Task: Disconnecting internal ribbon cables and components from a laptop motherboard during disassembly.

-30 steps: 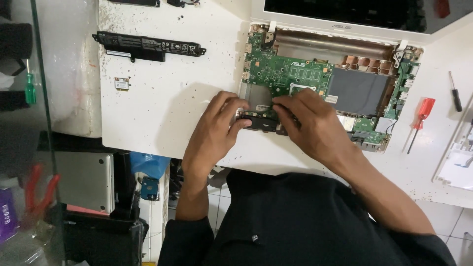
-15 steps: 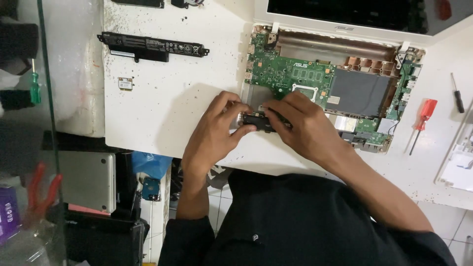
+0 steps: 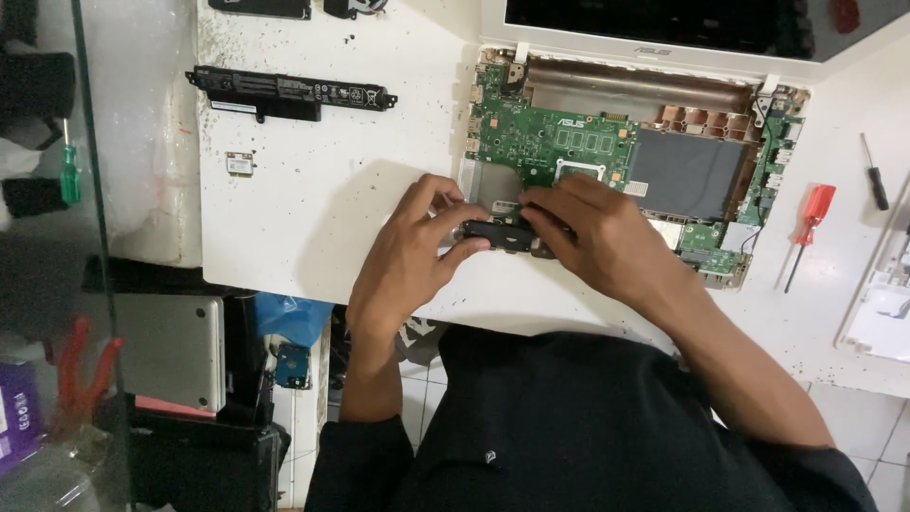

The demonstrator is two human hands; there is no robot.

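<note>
From the head camera, both hands are down at the near edge of the opened laptop [image 3: 626, 152], which lies on the white table [image 3: 322, 209] with its green circuit board [image 3: 550, 142] laid bare. The left hand [image 3: 408, 251] pinches the left end of a small black part [image 3: 498, 235], thumb below, fingers curled over the top. The right hand [image 3: 607, 242] closes on the same black part from the right, fingertips pressed down on it. The part sits just at the near-left corner of the board, touching the laptop's frame. Far left on the table lies a long black battery bar [image 3: 289, 90], with a small square card [image 3: 240, 164] just near of it. Off to the right, well apart, rests a red-handled screwdriver [image 3: 810, 213] and beyond it a black-handled one [image 3: 874, 175].
</note>
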